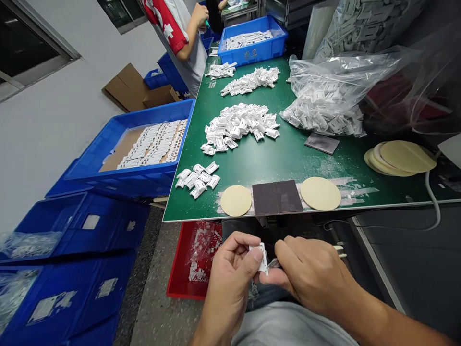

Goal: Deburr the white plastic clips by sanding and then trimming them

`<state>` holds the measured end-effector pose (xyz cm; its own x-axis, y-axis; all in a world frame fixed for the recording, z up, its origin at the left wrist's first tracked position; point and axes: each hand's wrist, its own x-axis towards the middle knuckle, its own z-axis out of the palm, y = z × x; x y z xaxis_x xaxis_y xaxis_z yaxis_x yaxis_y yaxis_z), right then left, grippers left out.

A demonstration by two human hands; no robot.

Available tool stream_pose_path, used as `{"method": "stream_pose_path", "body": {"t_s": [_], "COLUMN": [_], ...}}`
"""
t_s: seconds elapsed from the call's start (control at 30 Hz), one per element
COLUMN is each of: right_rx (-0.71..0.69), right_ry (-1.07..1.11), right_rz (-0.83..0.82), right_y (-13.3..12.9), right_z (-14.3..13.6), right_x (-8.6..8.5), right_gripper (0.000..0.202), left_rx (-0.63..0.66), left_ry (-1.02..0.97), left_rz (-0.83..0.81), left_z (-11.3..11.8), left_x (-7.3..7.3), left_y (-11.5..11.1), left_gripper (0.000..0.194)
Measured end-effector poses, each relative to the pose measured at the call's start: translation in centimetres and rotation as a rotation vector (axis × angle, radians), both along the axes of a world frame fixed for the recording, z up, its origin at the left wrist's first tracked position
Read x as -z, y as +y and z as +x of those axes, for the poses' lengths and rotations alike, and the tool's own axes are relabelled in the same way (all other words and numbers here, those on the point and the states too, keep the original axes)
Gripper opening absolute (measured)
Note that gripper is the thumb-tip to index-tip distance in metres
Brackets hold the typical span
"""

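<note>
In front of my lap, my left hand (234, 274) is closed around a small white plastic part (263, 259), pinched between thumb and fingers. My right hand (317, 271) grips a plier-like hand tool (339, 248); its two pale handle ends stick out behind the fist. The tool's metal tip meets the part's lower right edge, though my fingers hide most of the tool. On the green table (288, 161) above my hands, a small group of similar white parts (198, 180) lies near the left corner, with a larger heap (241, 125) behind it.
Round cream discs (236, 200) and a dark square pad (277, 197) line the table's front edge. A plastic bag of white parts (324, 105) sits at right. Below is a red bin (185, 288); blue crates (104, 144) stand left. Another person (180, 38) stands behind the table.
</note>
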<state>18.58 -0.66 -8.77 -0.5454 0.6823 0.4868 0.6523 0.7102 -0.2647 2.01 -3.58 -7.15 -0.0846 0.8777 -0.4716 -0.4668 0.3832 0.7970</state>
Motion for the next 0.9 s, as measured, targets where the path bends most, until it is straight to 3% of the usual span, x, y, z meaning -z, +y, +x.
{"method": "stream_pose_path", "body": {"t_s": [0.33,0.43,0.5,0.63,0.73,0.83,0.9], "right_rx": [-0.017,-0.091,-0.142,-0.147,-0.167,-0.187,-0.172], "right_ry": [0.015,0.132,0.279,0.531,0.706,0.649,0.546], "right_rz": [0.064,-0.021,-0.271,-1.050,-1.309,-1.235,-1.009], "right_y": [0.0,-0.4,-0.7,-0.6,-0.5,-0.7,-0.8], "right_z": [0.2,0.3,0.3,0.0,-0.3,-0.3,-0.1], "right_x": [0.2,0.3,0.1,-0.9,-1.5,-1.8,-2.0], "right_gripper": [0.053,0.053,0.051,0.043,0.039,0.036,0.027], "left_rx": [-0.001,-0.049,-0.080,0.044,0.114,0.122,0.116], "left_ry": [-0.011,0.048,0.130,0.153,-0.037,-0.179,-0.275], "left_rz": [-0.003,-0.007,0.013,0.112,0.130,0.102,0.086], "left_z": [0.3,0.4,0.4,0.2,0.0,0.0,0.0], "left_x": [0.0,0.0,0.1,0.3,0.3,0.3,0.2], "left_y": [0.2,0.2,0.2,0.0,0.0,0.1,0.2], "left_gripper": [0.028,0.029,0.027,0.023,0.025,0.016,0.013]}}
